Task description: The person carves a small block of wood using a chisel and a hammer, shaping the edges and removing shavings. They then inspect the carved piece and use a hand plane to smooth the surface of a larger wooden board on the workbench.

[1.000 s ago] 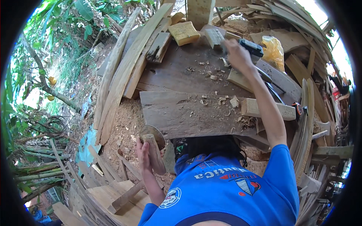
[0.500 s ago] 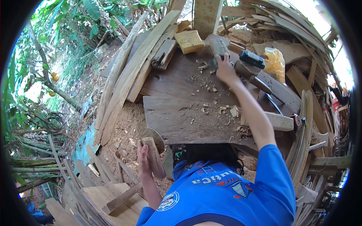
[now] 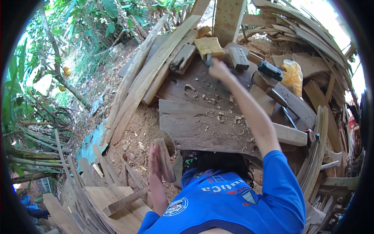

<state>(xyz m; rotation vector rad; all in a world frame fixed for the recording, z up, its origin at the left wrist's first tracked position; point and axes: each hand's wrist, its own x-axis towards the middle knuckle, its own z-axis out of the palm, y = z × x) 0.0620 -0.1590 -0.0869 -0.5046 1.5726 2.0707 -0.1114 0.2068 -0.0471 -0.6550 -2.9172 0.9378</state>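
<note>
My left hand (image 3: 153, 165) is low beside my body, shut on a short rough piece of wood (image 3: 165, 158) that stands upright over the sawdust. My right arm stretches far forward across the dark wooden work board (image 3: 194, 126). My right hand (image 3: 219, 69) is at the board's far end, just below a yellowish block (image 3: 209, 46) and left of a grey rectangular block (image 3: 238, 57). Its fingers curl around or against a small grey object (image 3: 207, 59); the grip itself is hidden.
Wood shavings (image 3: 222, 117) litter the board. A black-headed tool (image 3: 269, 70) and a yellow plastic bag (image 3: 292, 74) lie to the right. Long planks (image 3: 156, 74) lean on the left, sawdust (image 3: 134, 130) covers the ground, and stacked boards (image 3: 113, 197) sit at lower left.
My right hand has moved left along the far end of the board, from the grey block toward the yellowish block. My left hand still holds the wood piece.
</note>
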